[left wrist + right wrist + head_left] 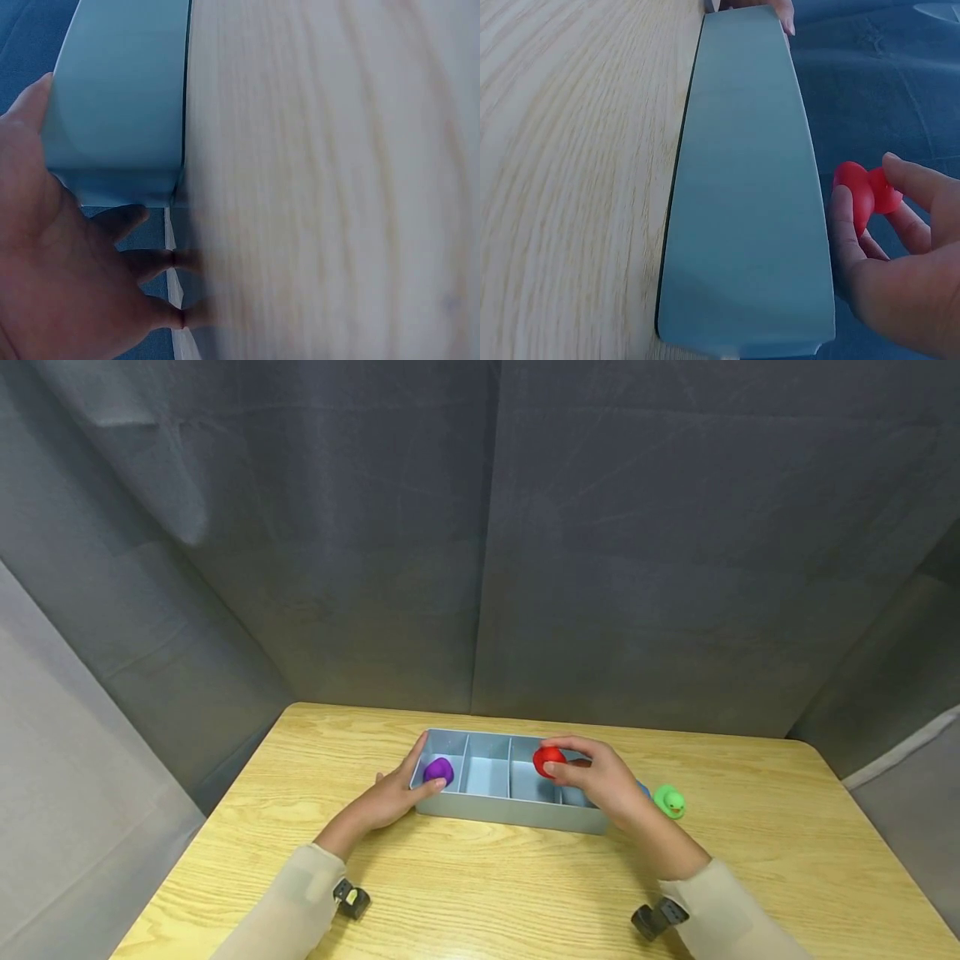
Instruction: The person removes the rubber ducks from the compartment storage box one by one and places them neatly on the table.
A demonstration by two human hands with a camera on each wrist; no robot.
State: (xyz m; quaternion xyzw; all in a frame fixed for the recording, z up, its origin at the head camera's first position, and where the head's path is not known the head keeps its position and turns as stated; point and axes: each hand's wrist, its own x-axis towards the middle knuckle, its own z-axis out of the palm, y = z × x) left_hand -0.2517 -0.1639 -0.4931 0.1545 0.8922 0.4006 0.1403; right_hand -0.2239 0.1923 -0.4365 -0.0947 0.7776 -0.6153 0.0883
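Note:
A light blue divided box (487, 807) lies lengthwise on the table, with several compartments. My left hand (386, 797) holds its left end, thumb over the front rim and fingers along the outside of the end wall. In the left wrist view some of those fingers (150, 262) spread out beyond the box. A purple rounded toy (438, 771) sits in the leftmost compartment. Above the box's right half, my right hand (607, 777) pinches a red rubber duck (859, 195) between thumb and fingertips. The right-end compartment is partly hidden by this hand.
A green rubber duck (670, 802) stands on the wooden table (480, 885) right of the box. Beside it, a blue thing (643, 789) shows only partly behind my right wrist. Grey cloth (637, 568) hangs behind the table's far edge.

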